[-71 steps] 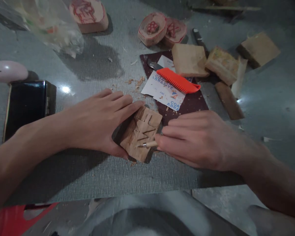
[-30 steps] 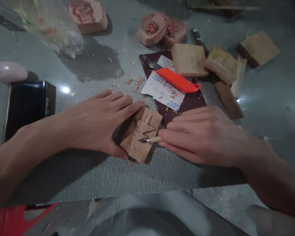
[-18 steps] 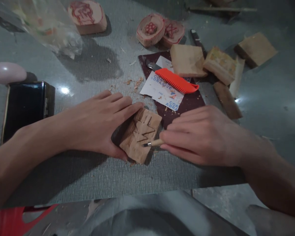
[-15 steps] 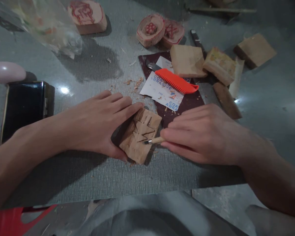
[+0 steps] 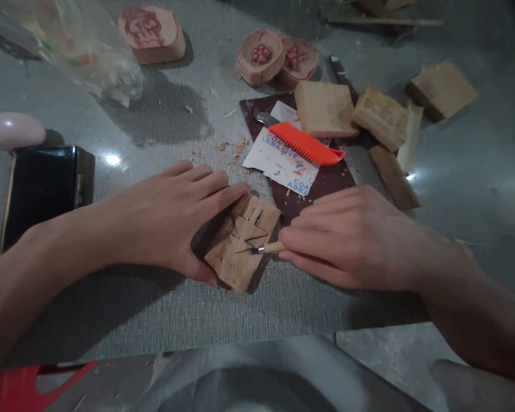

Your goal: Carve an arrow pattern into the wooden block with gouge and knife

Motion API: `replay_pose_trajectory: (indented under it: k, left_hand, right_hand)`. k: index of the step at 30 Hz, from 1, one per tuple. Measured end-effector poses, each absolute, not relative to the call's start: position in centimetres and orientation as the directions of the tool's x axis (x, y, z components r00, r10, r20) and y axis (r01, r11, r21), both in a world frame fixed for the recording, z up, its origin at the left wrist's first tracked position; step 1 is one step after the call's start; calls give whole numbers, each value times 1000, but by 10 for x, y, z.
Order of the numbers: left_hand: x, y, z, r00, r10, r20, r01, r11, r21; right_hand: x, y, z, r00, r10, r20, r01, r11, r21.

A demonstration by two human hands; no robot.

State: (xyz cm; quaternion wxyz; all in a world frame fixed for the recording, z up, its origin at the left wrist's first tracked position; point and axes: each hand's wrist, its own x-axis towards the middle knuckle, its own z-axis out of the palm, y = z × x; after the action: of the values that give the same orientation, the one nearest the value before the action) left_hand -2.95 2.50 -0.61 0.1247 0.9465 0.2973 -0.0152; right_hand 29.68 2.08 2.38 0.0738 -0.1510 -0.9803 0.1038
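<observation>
A small wooden block [image 5: 236, 260] with zigzag grooves cut in its top face lies tilted on the table, just left of centre. My left hand [image 5: 175, 214] grips its left side, index finger at the far corner and thumb at the near one. In my right hand [image 5: 339, 240] is a wood carving tool [image 5: 272, 248] with a pale wooden handle and metal ferrule. Its dark tip touches the block's face at the end of a groove. Wood shavings [image 5: 240, 149] lie beyond the block.
An orange-handled knife [image 5: 304, 143] rests on sandpaper [image 5: 278, 160] beyond my hands. Several wooden blocks [image 5: 326, 109] sit at the back right, and red-marked carved pieces [image 5: 260, 57] behind. At left are a black box [image 5: 43, 189], a pink rounded object [image 5: 12, 130] and a plastic bag [image 5: 90, 51].
The carving tool's tip has shifted slightly left across the block's face. The block has turned a little under my left hand. The whole view has moved slightly.
</observation>
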Motion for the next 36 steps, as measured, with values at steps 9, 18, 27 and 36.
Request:
replay_pose_trajectory:
  k: [9, 18, 27, 36]
  left_hand:
    - [-27, 25, -3, 814, 570, -113, 579, -781, 232]
    - [-26, 24, 0, 828, 549, -117, 561, -803, 199]
    - [-27, 23, -2, 816, 561, -137, 578, -794, 188]
    - [-28, 25, -3, 820, 559, -120, 571, -794, 206]
  right_hand:
    - [300, 24, 28, -931, 333, 153, 292, 926, -238]
    - [297, 21, 24, -953, 299, 56, 266, 909, -320]
    - [290, 18, 18, -958, 277, -68, 282, 881, -381]
    - [299, 26, 25, -946, 317, 61, 285, 908, -307]
